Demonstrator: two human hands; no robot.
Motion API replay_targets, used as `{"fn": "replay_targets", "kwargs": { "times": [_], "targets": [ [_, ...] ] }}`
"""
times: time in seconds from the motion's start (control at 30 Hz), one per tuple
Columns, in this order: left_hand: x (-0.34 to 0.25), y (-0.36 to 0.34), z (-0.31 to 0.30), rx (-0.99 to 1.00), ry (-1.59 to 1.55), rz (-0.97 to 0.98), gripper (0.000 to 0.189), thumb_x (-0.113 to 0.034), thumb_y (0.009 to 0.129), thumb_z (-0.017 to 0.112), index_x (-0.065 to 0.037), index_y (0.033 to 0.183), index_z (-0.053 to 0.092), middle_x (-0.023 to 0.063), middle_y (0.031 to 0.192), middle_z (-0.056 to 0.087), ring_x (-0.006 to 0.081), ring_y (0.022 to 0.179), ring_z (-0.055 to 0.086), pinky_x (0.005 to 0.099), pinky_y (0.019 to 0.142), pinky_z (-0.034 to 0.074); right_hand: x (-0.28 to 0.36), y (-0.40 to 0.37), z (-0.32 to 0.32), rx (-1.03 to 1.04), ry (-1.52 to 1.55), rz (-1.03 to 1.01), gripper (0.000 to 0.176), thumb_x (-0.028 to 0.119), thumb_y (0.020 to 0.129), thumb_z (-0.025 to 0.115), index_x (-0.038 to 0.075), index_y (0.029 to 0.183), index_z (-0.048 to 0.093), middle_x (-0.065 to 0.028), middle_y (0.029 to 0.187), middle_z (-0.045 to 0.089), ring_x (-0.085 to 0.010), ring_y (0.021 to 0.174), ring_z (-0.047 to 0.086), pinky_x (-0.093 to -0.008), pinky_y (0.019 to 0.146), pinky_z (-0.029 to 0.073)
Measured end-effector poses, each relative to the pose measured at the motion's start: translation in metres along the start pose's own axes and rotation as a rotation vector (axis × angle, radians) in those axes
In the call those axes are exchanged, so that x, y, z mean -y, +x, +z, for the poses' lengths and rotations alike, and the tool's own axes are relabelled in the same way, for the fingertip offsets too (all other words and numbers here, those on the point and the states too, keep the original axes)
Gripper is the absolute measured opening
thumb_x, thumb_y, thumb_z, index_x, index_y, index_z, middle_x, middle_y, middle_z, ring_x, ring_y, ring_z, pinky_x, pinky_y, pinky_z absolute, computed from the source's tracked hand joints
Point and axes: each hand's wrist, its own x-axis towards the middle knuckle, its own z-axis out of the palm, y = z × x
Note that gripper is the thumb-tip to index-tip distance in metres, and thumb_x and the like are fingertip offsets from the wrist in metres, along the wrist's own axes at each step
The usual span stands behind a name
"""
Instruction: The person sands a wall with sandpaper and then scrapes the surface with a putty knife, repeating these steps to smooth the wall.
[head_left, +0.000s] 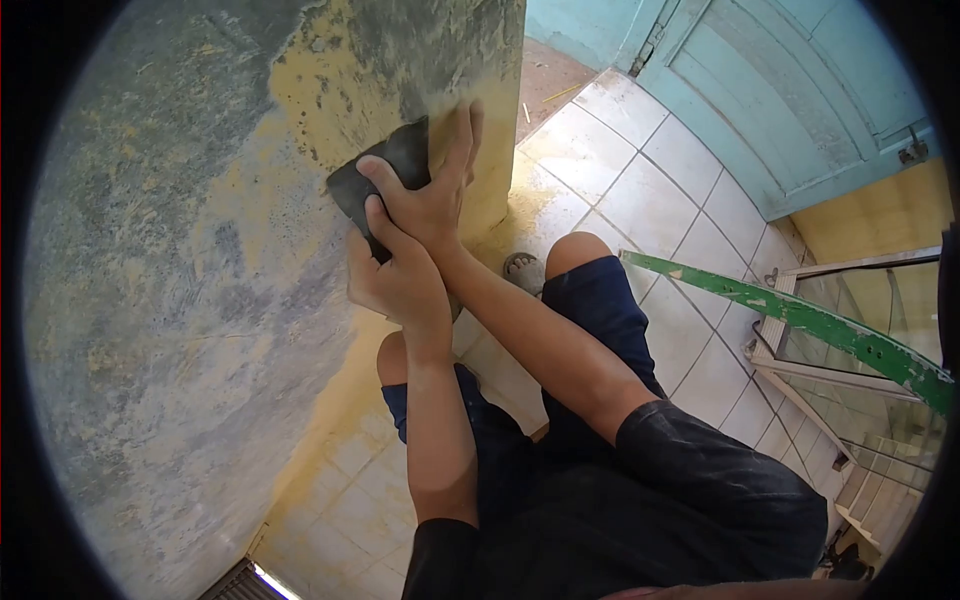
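Note:
A dark grey sheet of sandpaper (405, 152) lies against the patchy wall (170, 300), near its right-hand corner. My right hand (425, 205) grips it, thumb across its face and the other fingers stretched up along the wall. Just below, my left hand (405, 285) is closed at the sheet's lower edge, its thumb beside the right palm. The hands touch each other. Yellow paint shows around the sheet, while grey, worn areas cover much of the wall. The sheet's underside and some left fingertips are hidden.
White floor tiles (645, 200) carry yellow dust along the wall's foot. A chipped green bar (790, 305) juts in from the right, over a glass-panelled metal frame (860, 340). A pale blue door (770, 100) stands at the upper right. My knees are bent below my arms.

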Motion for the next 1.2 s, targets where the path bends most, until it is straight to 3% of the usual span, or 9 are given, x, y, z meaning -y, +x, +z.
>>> {"fn": "replay_targets", "kwargs": {
  "times": [0.07,0.27,0.37,0.47,0.57,0.83,1.03,1.13,1.2],
  "targets": [
    [-0.003,0.002,0.002,0.040,0.008,-0.053,0.030,-0.026,0.102,0.073,0.000,0.089,0.077,0.0144,0.073,0.075,0.0242,0.062,0.072,0.0362,0.058,0.054,0.005,0.007,-0.001,0.006,0.003,0.002,0.128,0.045,0.073,0.096,0.005,0.166,0.019,-0.0278,0.170,0.021,-0.0449,0.157,0.023,-0.0545,0.125,0.026],
    [-0.032,0.030,0.022,-0.050,0.003,0.104,0.028,-0.024,0.102,0.073,0.000,0.088,0.077,0.0141,0.074,0.076,0.0229,0.062,0.072,0.0364,0.059,0.054,0.036,0.060,0.001,-0.077,0.205,-0.008,0.125,0.045,0.074,0.095,0.005,0.166,0.020,-0.0268,0.171,0.018,-0.0441,0.158,0.022,-0.0539,0.126,0.026],
    [-0.020,0.022,0.016,-0.088,-0.043,0.169,0.028,-0.024,0.102,0.073,0.000,0.090,0.078,0.0152,0.077,0.076,0.0237,0.063,0.073,0.0366,0.060,0.055,0.020,0.039,0.004,-0.066,0.105,-0.055,0.123,0.043,0.074,0.095,0.005,0.165,0.021,-0.0266,0.171,0.018,-0.0436,0.158,0.022,-0.0541,0.126,0.025],
    [0.000,0.003,0.003,-0.022,0.022,0.070,0.028,-0.026,0.102,0.074,0.000,0.091,0.078,0.0162,0.078,0.077,0.0254,0.064,0.074,0.0365,0.061,0.055,-0.006,-0.003,0.002,0.019,0.033,0.041,0.123,0.042,0.075,0.095,0.005,0.165,0.021,-0.0263,0.171,0.018,-0.0439,0.158,0.022,-0.0543,0.126,0.025],
    [-0.001,0.001,0.001,0.027,-0.055,0.000,0.027,-0.026,0.102,0.074,-0.001,0.091,0.078,0.0160,0.078,0.077,0.0264,0.064,0.074,0.0358,0.060,0.055,0.002,0.005,-0.002,0.019,0.037,0.054,0.124,0.042,0.075,0.095,0.005,0.166,0.020,-0.0256,0.171,0.018,-0.0438,0.158,0.022,-0.0540,0.127,0.024],
    [-0.011,0.026,0.020,-0.043,-0.024,0.190,0.029,-0.024,0.101,0.075,-0.002,0.083,0.073,0.0149,0.072,0.074,0.0258,0.059,0.071,0.0359,0.057,0.053,0.018,0.038,0.004,-0.050,0.173,0.039,0.121,0.043,0.078,0.093,0.003,0.165,0.020,-0.0248,0.171,0.019,-0.0424,0.158,0.022,-0.0513,0.127,0.026],
    [0.004,0.003,0.003,-0.001,0.071,0.062,0.029,-0.024,0.101,0.074,-0.002,0.082,0.072,0.0150,0.073,0.074,0.0277,0.060,0.072,0.0369,0.057,0.053,0.002,0.004,0.000,0.027,0.014,0.068,0.122,0.045,0.078,0.093,0.001,0.165,0.020,-0.0282,0.170,0.020,-0.0429,0.158,0.022,-0.0525,0.127,0.025],
    [-0.010,0.018,0.015,-0.075,0.048,0.156,0.028,-0.025,0.101,0.074,-0.003,0.084,0.073,0.0152,0.074,0.074,0.0303,0.061,0.072,0.0381,0.057,0.053,0.012,0.026,0.002,-0.042,0.006,-0.001,0.121,0.044,0.078,0.094,-0.001,0.164,0.021,-0.0292,0.166,0.027,-0.0400,0.155,0.030,-0.0488,0.125,0.029],
    [-0.029,0.035,0.020,-0.069,0.015,0.192,0.027,-0.026,0.101,0.074,-0.003,0.086,0.075,0.0153,0.074,0.075,0.0312,0.062,0.073,0.0383,0.058,0.054,0.033,0.053,0.003,-0.063,0.391,0.101,0.135,0.056,0.070,0.095,-0.005,0.164,0.020,-0.0324,0.170,0.019,-0.0486,0.158,0.019,-0.0559,0.128,0.021]
  ]
}}
